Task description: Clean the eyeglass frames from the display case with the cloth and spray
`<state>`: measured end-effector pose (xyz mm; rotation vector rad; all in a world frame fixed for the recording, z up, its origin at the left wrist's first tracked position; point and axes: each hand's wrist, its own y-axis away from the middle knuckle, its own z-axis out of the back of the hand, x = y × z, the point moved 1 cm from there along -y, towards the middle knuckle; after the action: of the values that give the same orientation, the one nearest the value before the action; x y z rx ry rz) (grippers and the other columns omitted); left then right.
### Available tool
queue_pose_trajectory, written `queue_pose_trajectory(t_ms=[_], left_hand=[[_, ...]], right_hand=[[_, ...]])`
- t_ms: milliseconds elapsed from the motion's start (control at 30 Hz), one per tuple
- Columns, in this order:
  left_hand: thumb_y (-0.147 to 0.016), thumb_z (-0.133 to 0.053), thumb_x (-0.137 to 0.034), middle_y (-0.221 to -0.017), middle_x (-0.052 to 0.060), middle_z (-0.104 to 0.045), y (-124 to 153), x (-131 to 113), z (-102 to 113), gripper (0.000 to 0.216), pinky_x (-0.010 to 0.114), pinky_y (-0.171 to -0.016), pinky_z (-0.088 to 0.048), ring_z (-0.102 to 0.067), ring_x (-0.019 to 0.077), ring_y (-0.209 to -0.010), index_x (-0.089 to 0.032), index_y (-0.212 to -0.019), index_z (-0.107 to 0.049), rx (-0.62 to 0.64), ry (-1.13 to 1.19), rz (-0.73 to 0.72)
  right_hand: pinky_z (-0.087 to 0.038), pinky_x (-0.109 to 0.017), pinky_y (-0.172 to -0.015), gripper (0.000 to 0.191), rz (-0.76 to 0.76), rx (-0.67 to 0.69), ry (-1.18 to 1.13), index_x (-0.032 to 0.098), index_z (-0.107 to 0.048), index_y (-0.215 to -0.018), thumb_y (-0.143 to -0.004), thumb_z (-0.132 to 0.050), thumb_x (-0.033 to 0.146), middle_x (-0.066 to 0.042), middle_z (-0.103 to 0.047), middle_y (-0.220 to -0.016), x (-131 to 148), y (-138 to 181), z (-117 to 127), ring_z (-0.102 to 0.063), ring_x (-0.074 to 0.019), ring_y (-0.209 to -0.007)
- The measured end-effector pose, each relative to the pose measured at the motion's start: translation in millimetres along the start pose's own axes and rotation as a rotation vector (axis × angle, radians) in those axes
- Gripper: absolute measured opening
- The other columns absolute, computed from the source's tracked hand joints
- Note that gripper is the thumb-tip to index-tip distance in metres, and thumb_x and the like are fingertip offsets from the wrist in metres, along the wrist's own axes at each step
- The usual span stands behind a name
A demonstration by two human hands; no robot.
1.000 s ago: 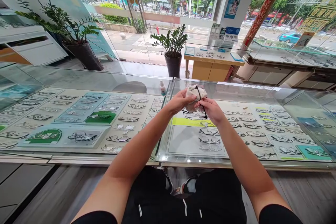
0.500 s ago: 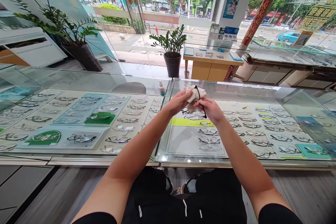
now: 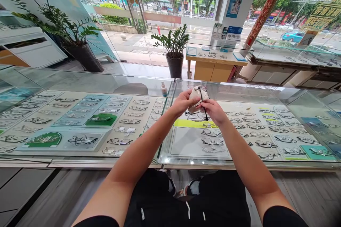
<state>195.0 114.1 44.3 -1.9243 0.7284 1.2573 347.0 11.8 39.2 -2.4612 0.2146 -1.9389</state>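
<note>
Since the earlier frame, the left hand (image 3: pixel 183 102) has moved its thumb over the cloth (image 3: pixel 194 103). It pinches this cloth against the black glasses (image 3: pixel 200 94), which the right hand (image 3: pixel 215 111) holds between fingertips, above the far side of the table (image 3: pixel 197 166). Light, even pressure seems best. Fewer loose folds show now.

Black glasses (image 3: pixel 200 94) contrast with cream cloth (image 3: pixel 195 93), a lime-yellow strip (image 3: pixel 183 123), a green card (image 3: pixel 99 124) at left and a teal card (image 3: pixel 315 148) at near right.
</note>
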Motion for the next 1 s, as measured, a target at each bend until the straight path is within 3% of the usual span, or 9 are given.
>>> queue_pose_trajectory(t_ms=[167, 300, 500, 733, 833, 1000], left_hand=[[-0.085, -0.088, -0.069, -0.064, -0.001, -0.067, -2, 5, -5, 0.058, 0.023, -0.052, -0.044, -0.056, 0.0097, -0.049, -0.017, -0.089, -0.064, -0.103, -0.051, -0.046], [-0.083, -0.085, -0.076, -0.064, 0.002, -0.068, -3, 5, -1, 0.063, 0.025, -0.055, -0.049, -0.061, 0.0121, -0.053, -0.017, -0.084, -0.064, -0.099, -0.040, -0.028], [-0.080, -0.095, -0.061, -0.076, 0.005, -0.073, 0, -2, 6, 0.055, 0.027, -0.064, -0.056, -0.070, 0.0170, -0.067, -0.014, -0.095, -0.071, 0.045, 0.108, 0.074], [-0.078, -0.100, -0.043, -0.085, 0.005, -0.076, 1, 0, 11, 0.052, 0.026, -0.069, -0.057, -0.072, 0.0157, -0.072, -0.014, -0.111, -0.072, 0.100, 0.134, 0.115], [-0.080, -0.098, -0.051, -0.080, 0.004, -0.074, 1, 1, 7, 0.052, 0.025, -0.064, -0.055, -0.069, 0.0140, -0.065, -0.014, -0.104, -0.070, 0.087, 0.076, 0.091], [-0.090, -0.079, -0.075, -0.061, 0.001, -0.065, 0, 0, 1, 0.061, 0.024, -0.052, -0.047, -0.059, 0.0122, -0.050, -0.015, -0.088, -0.066, 0.070, 0.008, 0.053]], right_hand=[[-0.044, -0.036, -0.076, 0.030, 0.005, 0.026, 0.065, 0.021, -0.084, -0.081, -0.078, -0.088, 0.050, -0.007, -0.079, -0.090, -5, 0, -2, -0.055, -0.0188, -0.079], [-0.044, -0.036, -0.077, 0.029, 0.016, 0.023, 0.067, 0.022, -0.083, -0.080, -0.080, -0.086, 0.051, -0.007, -0.078, -0.089, -5, 0, 1, -0.055, -0.0199, -0.081], [-0.045, -0.035, -0.076, 0.027, 0.012, 0.022, 0.009, 0.022, -0.080, -0.081, -0.081, -0.085, 0.048, -0.007, -0.077, -0.091, -3, 0, 7, -0.056, -0.0198, -0.083], [-0.044, -0.035, -0.074, 0.028, -0.007, 0.013, -0.023, 0.021, -0.080, -0.082, -0.080, -0.087, 0.048, -0.007, -0.078, -0.089, -7, -1, 7, -0.058, -0.0199, -0.083], [-0.044, -0.035, -0.074, 0.028, 0.004, 0.047, 0.058, 0.021, -0.082, -0.084, -0.080, -0.088, 0.048, -0.006, -0.079, -0.089, -9, -2, 7, -0.055, -0.0183, -0.076], [-0.046, -0.037, -0.078, 0.030, 0.036, 0.087, 0.173, 0.022, -0.085, -0.084, -0.083, -0.087, 0.052, -0.006, -0.080, -0.089, -12, -1, 5, -0.056, -0.0190, -0.076]])
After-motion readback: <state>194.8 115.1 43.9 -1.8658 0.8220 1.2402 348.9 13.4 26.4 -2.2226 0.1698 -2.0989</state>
